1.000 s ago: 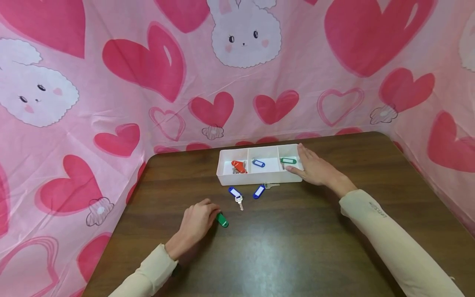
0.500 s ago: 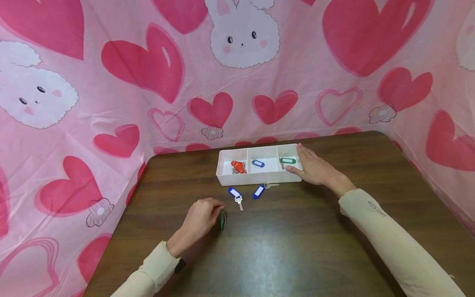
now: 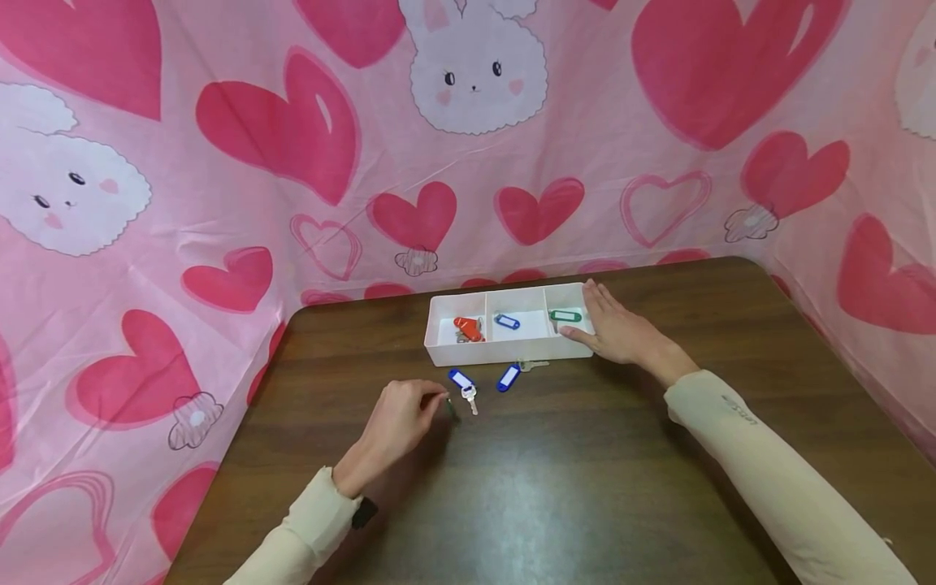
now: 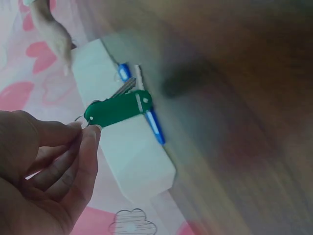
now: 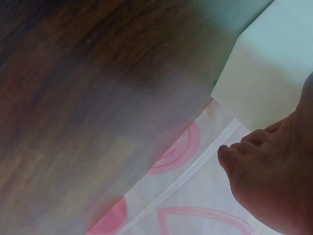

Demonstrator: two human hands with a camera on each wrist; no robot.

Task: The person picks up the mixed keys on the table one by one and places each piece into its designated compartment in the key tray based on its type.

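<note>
Held up off the table, a green key tag with a key on its ring hangs from my left hand, whose thumb and fingertips pinch the ring end. A white three-compartment tray stands farther back. My right hand rests against its right end, fingers straight along the end and thumb at the front rim. Orange key tags lie in the left compartment, a blue key tag in the middle one, and another green key tag in the right one.
Before the tray, two blue key tags lie on the table: one tag with a silver key, the other tag with its key pointing right. A pink heart-print cloth hangs behind the table.
My left hand has lifted the green key tag from the table and carried it slightly right and toward the tray. The right hand keeps its place on the tray.
</note>
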